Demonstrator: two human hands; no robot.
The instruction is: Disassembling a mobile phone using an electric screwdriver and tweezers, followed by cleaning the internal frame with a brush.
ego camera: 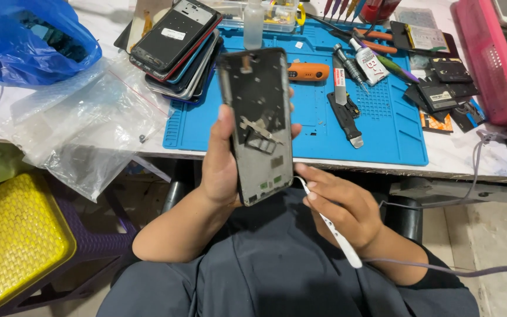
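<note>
The left hand (221,167) is wrapped around an opened phone frame (257,120), holding it upright above the lap, in front of the blue work mat (324,138). The frame looks stripped already — bare dark interior, a few loose metal pieces. The right hand (344,208) pinches a white corded tool (330,226), its tip at the frame's lower edge. Reassembly seems not yet begun; a stack of other frames (177,50) waits on the bench.
</note>
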